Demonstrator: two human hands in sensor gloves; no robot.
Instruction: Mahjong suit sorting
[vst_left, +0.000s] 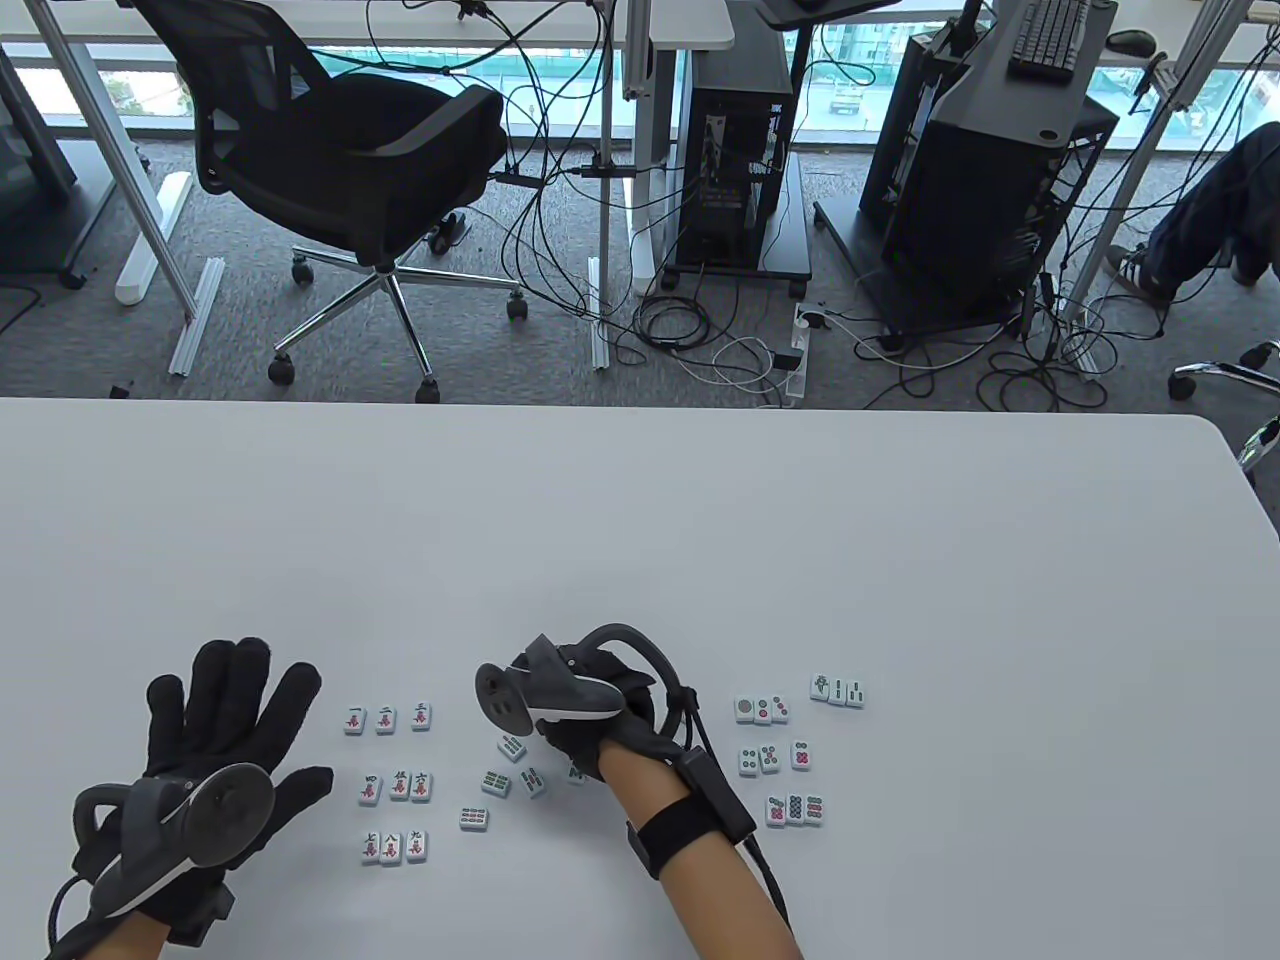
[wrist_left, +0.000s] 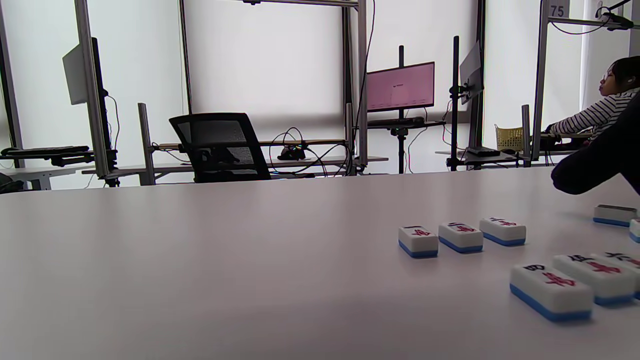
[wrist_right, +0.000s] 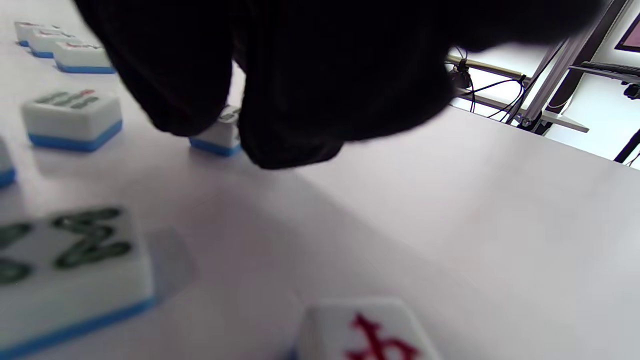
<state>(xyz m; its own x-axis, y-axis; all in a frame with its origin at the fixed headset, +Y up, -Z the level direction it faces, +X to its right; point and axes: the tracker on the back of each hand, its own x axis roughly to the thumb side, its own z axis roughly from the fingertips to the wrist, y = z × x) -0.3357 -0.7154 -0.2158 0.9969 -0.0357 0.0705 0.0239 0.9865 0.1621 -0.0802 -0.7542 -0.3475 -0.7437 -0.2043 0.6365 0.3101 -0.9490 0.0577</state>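
Across the lower half of the table view, the white counter (vst_left: 640, 520) is seen carrying every tile. At the lower left of that frame the left hand (vst_left: 215, 760) is laid flat on the counter with its fingers spread wide, nothing being held. Near the lower centre the right hand (vst_left: 585, 715) is curled downward, and in the right wrist view two of its fingertips (wrist_right: 280, 145) are pressed on either side of a blue-backed tile (wrist_right: 217, 135) resting on the counter; whether that tile is lifted cannot be told. Just right of the left hand, nine character tiles (vst_left: 392, 787) are set out in three rows of three. At the lower right, nine circle tiles (vst_left: 775, 760) are arranged likewise, with three bamboo tiles (vst_left: 838, 690) in a row just above them to the right. Below and left of the right hand, four loose bamboo tiles (vst_left: 505, 780) are scattered at angles.
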